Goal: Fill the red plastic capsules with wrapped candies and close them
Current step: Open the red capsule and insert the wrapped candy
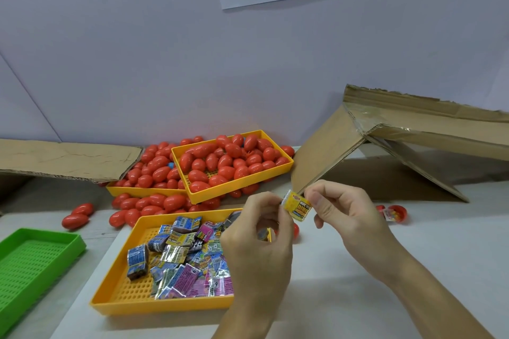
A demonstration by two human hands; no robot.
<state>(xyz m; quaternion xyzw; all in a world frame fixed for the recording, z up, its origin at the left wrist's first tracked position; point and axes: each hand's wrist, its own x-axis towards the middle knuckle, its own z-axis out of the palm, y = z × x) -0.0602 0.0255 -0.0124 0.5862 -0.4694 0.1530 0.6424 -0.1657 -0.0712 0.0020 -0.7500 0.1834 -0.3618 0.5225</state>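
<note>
Both our hands, left and right, pinch one yellow candy above the candy tray. Open capsule right of it, unfilled. Capsules heaped behind; we can't tell which are filled.

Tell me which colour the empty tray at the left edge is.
The tray is bright green with a perforated bottom; the head view shows it clearly.
</note>
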